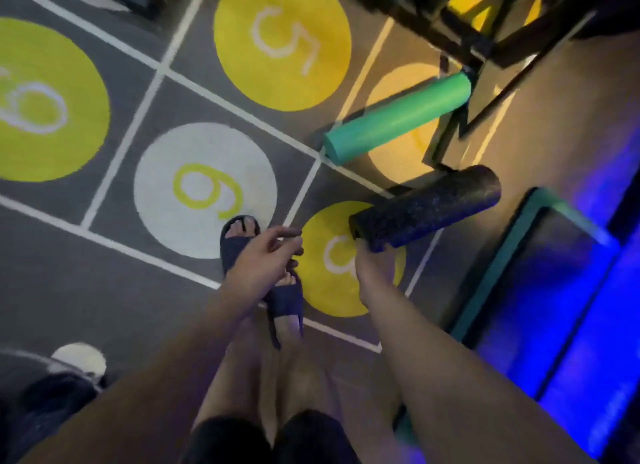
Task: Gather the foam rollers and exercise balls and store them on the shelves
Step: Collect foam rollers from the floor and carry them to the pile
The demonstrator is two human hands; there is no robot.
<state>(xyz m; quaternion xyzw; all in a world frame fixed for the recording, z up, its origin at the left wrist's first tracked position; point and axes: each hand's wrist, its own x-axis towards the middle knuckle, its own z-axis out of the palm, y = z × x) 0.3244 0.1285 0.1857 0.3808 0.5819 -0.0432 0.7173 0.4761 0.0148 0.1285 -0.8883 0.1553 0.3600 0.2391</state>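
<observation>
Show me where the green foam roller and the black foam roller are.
green foam roller [398, 117]: head view, middle of its long side.
black foam roller [426, 205]: head view, middle of its long side.

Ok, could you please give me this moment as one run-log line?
right hand grips black foam roller at its near end | left hand relaxed, holds nothing | green foam roller lies on floor
</observation>
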